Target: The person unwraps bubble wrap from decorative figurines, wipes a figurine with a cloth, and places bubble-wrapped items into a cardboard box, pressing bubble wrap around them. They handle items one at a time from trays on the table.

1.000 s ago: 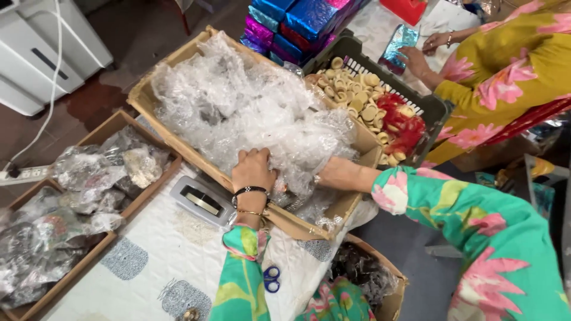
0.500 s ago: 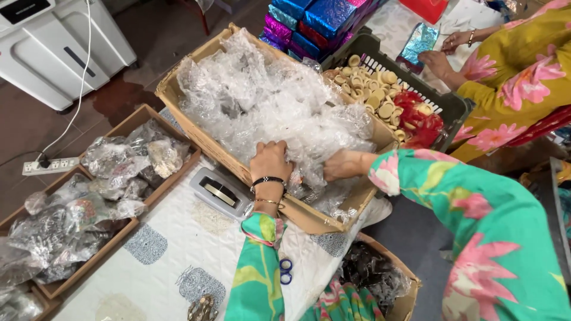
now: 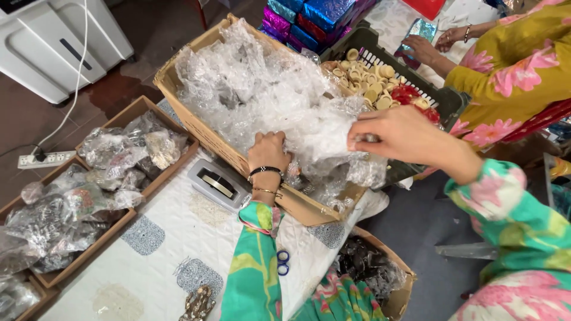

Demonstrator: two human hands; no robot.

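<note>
A long cardboard box (image 3: 196, 128) lies across the table, heaped with clear bubble-wrap packets (image 3: 256, 89). My left hand (image 3: 269, 151), with dark and gold bracelets at the wrist, rests among the packets at the box's near edge. My right hand (image 3: 395, 134) is raised over the box's right end and pinches one bubble-wrap packet (image 3: 324, 139), lifted slightly above the heap. Both sleeves are green with a pink floral print.
Shallow cardboard trays (image 3: 128, 154) of plastic-bagged items sit at left. A tape dispenser (image 3: 217, 181) and blue scissors (image 3: 282, 261) lie on the white quilted cloth. Another person's hands (image 3: 425, 47) work beyond a dark crate (image 3: 443, 98) of beige rings. Shiny wrapped boxes (image 3: 309, 18) are behind.
My right hand has come up out of the heap toward the right, lifting a bubble-wrap packet. My left hand stays at the box's near edge. The view has shifted slightly.
</note>
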